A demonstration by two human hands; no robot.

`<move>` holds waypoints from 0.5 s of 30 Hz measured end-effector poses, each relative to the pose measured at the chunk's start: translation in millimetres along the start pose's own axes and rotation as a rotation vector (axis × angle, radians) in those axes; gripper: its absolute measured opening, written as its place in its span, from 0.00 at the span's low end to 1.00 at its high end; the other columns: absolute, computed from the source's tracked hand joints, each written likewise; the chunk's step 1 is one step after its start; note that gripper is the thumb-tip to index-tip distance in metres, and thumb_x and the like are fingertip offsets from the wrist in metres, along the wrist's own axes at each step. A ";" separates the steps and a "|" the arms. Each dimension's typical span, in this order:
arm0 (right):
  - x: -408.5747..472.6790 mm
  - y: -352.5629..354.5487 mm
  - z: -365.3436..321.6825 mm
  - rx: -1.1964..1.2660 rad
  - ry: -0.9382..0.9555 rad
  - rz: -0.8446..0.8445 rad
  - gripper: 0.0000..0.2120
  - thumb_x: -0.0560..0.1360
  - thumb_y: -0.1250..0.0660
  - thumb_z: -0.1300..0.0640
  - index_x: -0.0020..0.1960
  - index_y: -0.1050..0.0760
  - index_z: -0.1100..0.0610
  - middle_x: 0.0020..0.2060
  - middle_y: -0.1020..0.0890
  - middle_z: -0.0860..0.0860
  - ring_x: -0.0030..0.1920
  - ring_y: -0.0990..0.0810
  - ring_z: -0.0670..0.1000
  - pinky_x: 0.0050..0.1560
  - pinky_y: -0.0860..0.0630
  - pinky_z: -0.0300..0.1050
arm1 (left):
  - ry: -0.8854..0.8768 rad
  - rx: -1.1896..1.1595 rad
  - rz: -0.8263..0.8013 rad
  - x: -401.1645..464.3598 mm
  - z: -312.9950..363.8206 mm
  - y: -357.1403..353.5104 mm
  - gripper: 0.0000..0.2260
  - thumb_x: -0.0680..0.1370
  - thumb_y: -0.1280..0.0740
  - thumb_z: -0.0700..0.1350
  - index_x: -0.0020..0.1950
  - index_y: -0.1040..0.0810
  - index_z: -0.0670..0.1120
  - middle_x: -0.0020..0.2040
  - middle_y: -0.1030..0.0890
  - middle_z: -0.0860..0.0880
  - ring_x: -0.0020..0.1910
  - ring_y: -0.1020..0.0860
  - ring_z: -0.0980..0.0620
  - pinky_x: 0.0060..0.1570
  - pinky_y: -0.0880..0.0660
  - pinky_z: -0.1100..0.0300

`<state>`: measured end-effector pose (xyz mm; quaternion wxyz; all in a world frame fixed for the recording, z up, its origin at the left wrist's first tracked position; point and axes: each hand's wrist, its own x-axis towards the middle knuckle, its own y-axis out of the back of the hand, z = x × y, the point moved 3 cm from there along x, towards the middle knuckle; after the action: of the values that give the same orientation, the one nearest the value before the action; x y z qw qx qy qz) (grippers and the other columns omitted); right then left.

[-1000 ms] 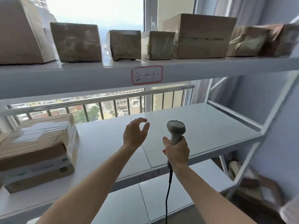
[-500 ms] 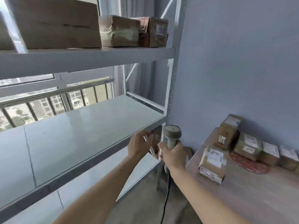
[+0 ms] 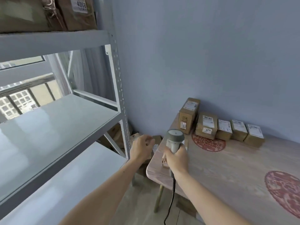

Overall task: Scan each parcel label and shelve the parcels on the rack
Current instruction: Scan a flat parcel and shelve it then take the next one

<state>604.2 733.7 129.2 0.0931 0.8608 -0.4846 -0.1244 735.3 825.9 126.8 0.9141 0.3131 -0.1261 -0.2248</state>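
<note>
Grey plastic is showing nearest: the scanner [image 3: 174,140] is standing upright in the right hand [image 3: 177,158], whose fingers are wrapping its handle, and its black cable [image 3: 170,202] is trailing down towards the floor. Partly hidden behind that hand, a small parcel [image 3: 164,161] is lying near the corner of the table [image 3: 227,172]; how it is lying is hard to tell. Just to the left, the left hand [image 3: 141,148] is hovering over the gap between the table and the rack [image 3: 120,98], holding nothing, fingers loosely curled; the fingertips are blurred, so how far they are curling is unclear.

Left of the arms, two pale shelves of the rack are sitting bare, one [image 3: 56,120] above the other [image 3: 65,181].

Farther back on the table, beyond a red round pattern [image 3: 208,142], five brown boxes are sitting in a row against the blue wall [image 3: 203,54]: a tall box [image 3: 189,115] at the left, then a lower box [image 3: 207,125], then three smaller boxes [image 3: 239,132], all with white labels facing up.

Highest and farthest, shelved boxes [image 3: 76,13] are resting on the top shelf, one showing a label with printed digits.
</note>
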 end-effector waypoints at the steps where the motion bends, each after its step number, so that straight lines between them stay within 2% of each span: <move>1: 8.5 3.0 0.9 -0.009 -0.004 0.015 0.10 0.72 0.27 0.51 0.46 0.27 0.50 0.37 0.17 0.50 0.41 0.16 0.56 0.48 0.18 0.53 | -0.004 0.001 -0.024 7.2 1.2 -9.1 0.12 0.81 0.32 0.50 0.61 0.17 0.50 0.59 0.16 0.54 0.60 0.20 0.52 0.54 0.27 0.59; 2: 17.3 5.8 2.3 -0.023 -0.008 0.035 0.09 0.73 0.27 0.52 0.46 0.28 0.50 0.38 0.17 0.49 0.41 0.16 0.55 0.47 0.19 0.52 | -0.006 0.004 -0.044 14.5 3.0 -17.2 0.12 0.81 0.32 0.50 0.62 0.17 0.49 0.59 0.16 0.54 0.60 0.20 0.52 0.55 0.26 0.58; 5: 45.4 10.8 6.9 -0.035 -0.019 0.069 0.09 0.73 0.27 0.53 0.49 0.26 0.51 0.40 0.16 0.51 0.39 0.15 0.56 0.45 0.17 0.57 | -0.034 0.013 -0.094 38.0 7.9 -39.1 0.12 0.81 0.32 0.49 0.61 0.17 0.48 0.59 0.16 0.52 0.59 0.19 0.50 0.57 0.24 0.56; 9: 80.9 18.5 19.0 -0.035 -0.053 0.103 0.09 0.74 0.26 0.57 0.52 0.25 0.55 0.41 0.17 0.52 0.40 0.15 0.56 0.45 0.16 0.58 | -0.043 0.041 -0.165 65.7 8.4 -68.6 0.11 0.81 0.33 0.50 0.60 0.17 0.48 0.57 0.15 0.52 0.58 0.19 0.49 0.54 0.23 0.54; 15: 120.8 27.7 49.0 -0.066 -0.141 0.062 0.11 0.75 0.26 0.58 0.53 0.25 0.59 0.40 0.18 0.52 0.31 0.16 0.52 0.38 0.15 0.50 | -0.019 0.097 -0.248 91.1 -1.7 -110.8 0.15 0.81 0.34 0.50 0.65 0.20 0.48 0.62 0.17 0.51 0.62 0.21 0.48 0.56 0.25 0.56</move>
<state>627.1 614.0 75.4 0.0907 0.8309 -0.5122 -0.1978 778.1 704.2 64.0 0.8619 0.3680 -0.1057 -0.3325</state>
